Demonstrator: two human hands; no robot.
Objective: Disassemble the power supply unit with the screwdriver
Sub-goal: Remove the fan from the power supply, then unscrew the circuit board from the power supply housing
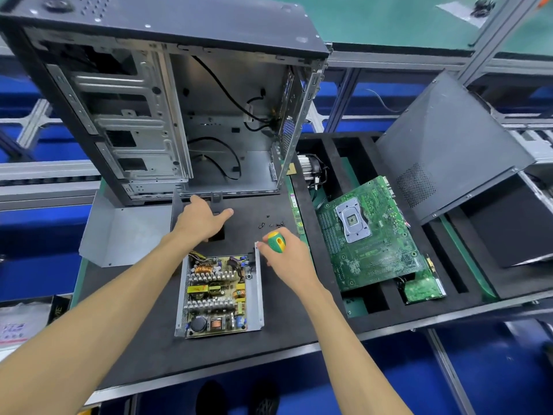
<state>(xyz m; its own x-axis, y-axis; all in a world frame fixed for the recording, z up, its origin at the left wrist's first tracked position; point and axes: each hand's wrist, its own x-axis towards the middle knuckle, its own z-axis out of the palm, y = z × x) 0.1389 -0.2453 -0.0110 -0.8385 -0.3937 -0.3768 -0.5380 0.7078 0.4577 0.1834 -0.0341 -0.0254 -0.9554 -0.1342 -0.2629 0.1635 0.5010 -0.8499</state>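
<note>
The opened power supply unit [220, 295] lies on the black mat near me, its circuit board with coils and heat sinks exposed inside a grey metal tray. My right hand [287, 256] grips a green and yellow screwdriver [276, 240] at the unit's far right corner; its tip is hidden. My left hand [200, 218] reaches past the unit with fingers spread, resting on the black cover piece [179, 209] by the case. Several small black screws [270, 224] lie loose on the mat between the hands.
An empty computer case [167, 115] stands upright at the back. A grey metal cover [119, 232] lies left. To the right, a green motherboard [371, 235] and a cooler [311, 169] sit in a black foam tray, beside a dark side panel [449, 145].
</note>
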